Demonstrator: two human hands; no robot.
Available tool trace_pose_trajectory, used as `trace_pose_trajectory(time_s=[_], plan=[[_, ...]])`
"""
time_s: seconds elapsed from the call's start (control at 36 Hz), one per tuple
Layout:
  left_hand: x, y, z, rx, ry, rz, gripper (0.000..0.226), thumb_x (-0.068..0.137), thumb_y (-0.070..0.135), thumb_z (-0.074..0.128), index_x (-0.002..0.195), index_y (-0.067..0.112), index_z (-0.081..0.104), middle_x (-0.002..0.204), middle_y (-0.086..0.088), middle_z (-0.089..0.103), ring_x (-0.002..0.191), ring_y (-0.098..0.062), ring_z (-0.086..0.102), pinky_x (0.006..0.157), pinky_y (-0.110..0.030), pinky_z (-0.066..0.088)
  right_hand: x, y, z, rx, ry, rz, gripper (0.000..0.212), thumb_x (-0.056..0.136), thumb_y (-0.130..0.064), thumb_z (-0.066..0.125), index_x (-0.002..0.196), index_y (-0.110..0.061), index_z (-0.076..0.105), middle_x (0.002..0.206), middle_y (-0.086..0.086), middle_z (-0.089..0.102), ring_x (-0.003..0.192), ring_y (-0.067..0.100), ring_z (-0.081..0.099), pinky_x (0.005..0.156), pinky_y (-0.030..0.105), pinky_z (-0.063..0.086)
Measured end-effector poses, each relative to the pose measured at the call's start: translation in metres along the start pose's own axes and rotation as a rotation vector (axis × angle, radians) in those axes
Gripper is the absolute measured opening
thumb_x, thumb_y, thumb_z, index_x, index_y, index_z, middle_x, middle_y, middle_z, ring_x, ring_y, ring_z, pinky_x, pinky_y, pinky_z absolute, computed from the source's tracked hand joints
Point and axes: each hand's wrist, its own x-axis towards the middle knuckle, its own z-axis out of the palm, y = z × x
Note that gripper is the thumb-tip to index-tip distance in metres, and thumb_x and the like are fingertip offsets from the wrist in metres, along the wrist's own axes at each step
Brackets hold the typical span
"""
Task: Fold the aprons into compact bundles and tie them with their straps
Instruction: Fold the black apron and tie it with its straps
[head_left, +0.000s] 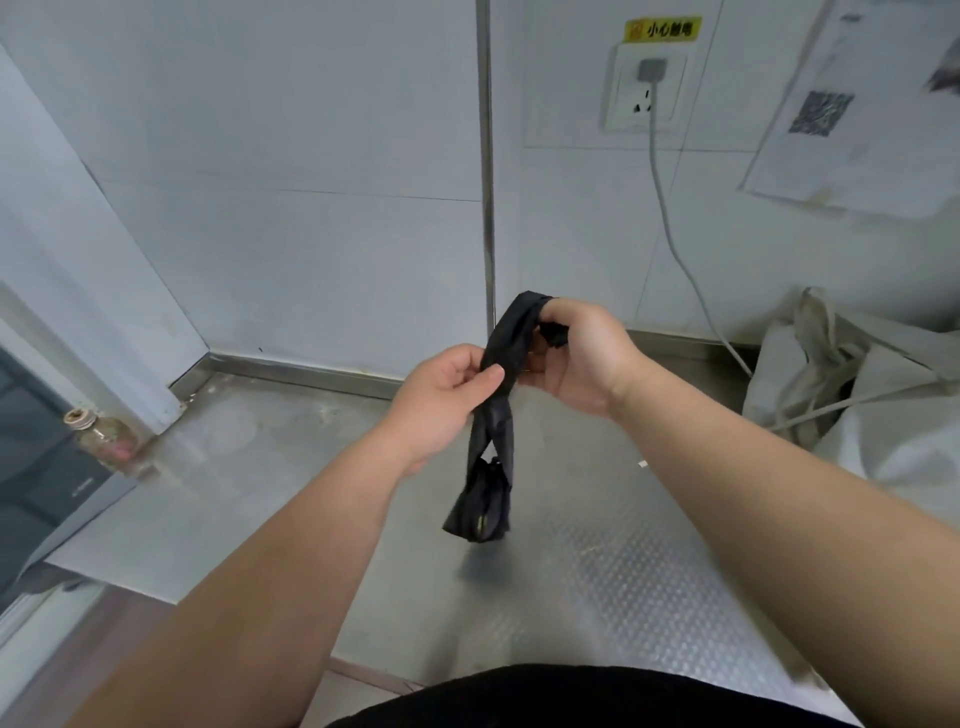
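A black apron bundle (482, 501) hangs in the air above the steel counter (597, 582), dangling from its black straps (511, 338). My left hand (447, 402) pinches the straps between thumb and fingers at mid-height. Higher up and to the right, my right hand (576, 356) grips the top of the straps, with the strap end looped over its fingers. Below my left hand the two straps cross and run down to the small bundle.
A pile of white cloth aprons or bags (852, 395) lies at the counter's right. A small glass bottle (101, 434) stands at the left edge by a window frame. A grey cable (670, 228) drops from the wall socket (647, 88) to the counter's back.
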Motion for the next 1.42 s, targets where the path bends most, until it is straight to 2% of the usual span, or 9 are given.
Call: trace_pose_trajectory(time_s=[0.11, 0.47, 0.56, 0.75, 0.89, 1.08, 1.19, 1.31, 1.42], plan=[[-0.002, 0.000, -0.006, 0.030, 0.049, 0.030, 0.023, 0.089, 0.023, 0.060, 0.066, 0.022, 0.062, 0.081, -0.012, 0.056, 0.079, -0.022, 0.049, 0.090, -0.053, 0.046, 0.002, -0.001, 0.009, -0.040, -0.035, -0.035, 0.024, 0.089, -0.002, 0.034, 0.076, -0.005, 0.054, 0.062, 0.006, 0.061, 0.057, 0.020, 0.058, 0.059, 0.029, 0.049], [-0.007, 0.014, -0.017, -0.092, 0.137, 0.086, 0.011, 0.096, 0.012, 0.051, 0.092, 0.017, 0.060, 0.090, -0.008, 0.068, 0.087, -0.025, 0.065, 0.085, -0.039, 0.050, -0.001, 0.011, 0.021, -0.148, -0.224, -0.004, 0.017, 0.087, -0.025, 0.058, 0.094, -0.011, 0.065, 0.086, 0.005, 0.066, 0.079, 0.020, 0.064, 0.072, 0.030, 0.051], [-0.007, 0.018, -0.025, -0.011, 0.156, 0.118, 0.013, 0.095, 0.011, 0.053, 0.091, 0.019, 0.062, 0.085, 0.001, 0.067, 0.077, -0.006, 0.062, 0.071, -0.018, 0.046, 0.000, 0.012, 0.027, -0.234, -0.118, -0.086, 0.017, 0.095, -0.015, 0.053, 0.085, -0.010, 0.065, 0.074, 0.002, 0.069, 0.069, 0.016, 0.067, 0.065, 0.027, 0.053], [-0.006, 0.040, -0.058, -0.259, 0.389, 0.036, 0.020, 0.098, 0.007, 0.041, 0.084, 0.013, 0.054, 0.067, -0.001, 0.056, 0.063, -0.015, 0.056, 0.067, -0.025, 0.048, 0.018, -0.013, 0.031, -0.738, 0.203, -0.338, 0.022, 0.093, -0.009, 0.044, 0.079, -0.021, 0.056, 0.075, -0.001, 0.059, 0.067, 0.015, 0.053, 0.062, 0.025, 0.043], [-0.003, 0.072, -0.078, -0.396, 0.501, 0.048, 0.019, 0.097, 0.017, 0.048, 0.079, 0.014, 0.052, 0.049, 0.006, 0.036, 0.042, -0.009, 0.033, 0.058, -0.024, 0.045, 0.029, -0.042, 0.044, -0.986, 0.394, -0.564, 0.030, 0.090, -0.005, 0.040, 0.103, -0.016, 0.065, 0.063, -0.010, 0.048, 0.056, 0.004, 0.044, 0.042, 0.008, 0.028], [0.001, 0.118, -0.114, -0.415, 0.630, 0.188, 0.012, 0.091, 0.023, 0.061, 0.082, 0.017, 0.056, 0.048, 0.012, 0.040, 0.039, -0.003, 0.032, 0.055, -0.018, 0.045, 0.042, -0.083, 0.063, -0.910, 0.522, -0.554, 0.033, 0.092, -0.008, 0.036, 0.112, -0.013, 0.062, 0.085, -0.001, 0.058, 0.064, 0.012, 0.049, 0.045, 0.015, 0.029], [0.011, 0.138, -0.139, -0.251, 0.664, 0.257, 0.017, 0.082, 0.013, 0.072, 0.088, 0.018, 0.057, 0.080, 0.004, 0.053, 0.056, -0.001, 0.050, 0.061, -0.019, 0.046, 0.051, -0.105, 0.078, -0.798, 0.516, -0.524, 0.036, 0.090, -0.006, 0.036, 0.118, -0.009, 0.060, 0.107, 0.004, 0.062, 0.083, 0.018, 0.052, 0.057, 0.021, 0.036], [0.028, 0.166, -0.167, -0.231, 0.604, 0.308, 0.028, 0.080, 0.012, 0.074, 0.103, 0.017, 0.059, 0.093, 0.001, 0.055, 0.080, -0.007, 0.056, 0.072, -0.021, 0.049, 0.056, -0.135, 0.114, -0.588, 0.353, -0.495, 0.027, 0.093, -0.006, 0.037, 0.111, -0.015, 0.055, 0.093, 0.002, 0.056, 0.070, 0.015, 0.051, 0.068, 0.029, 0.050], [0.045, 0.201, -0.193, -0.155, 0.438, 0.350, 0.022, 0.082, 0.008, 0.070, 0.102, 0.014, 0.062, 0.095, -0.001, 0.059, 0.075, -0.006, 0.057, 0.068, -0.019, 0.048, 0.061, -0.170, 0.156, -0.569, 0.204, -0.548, 0.009, 0.091, -0.012, 0.052, 0.092, -0.018, 0.060, 0.080, 0.000, 0.049, 0.063, 0.014, 0.052, 0.081, 0.039, 0.057]])
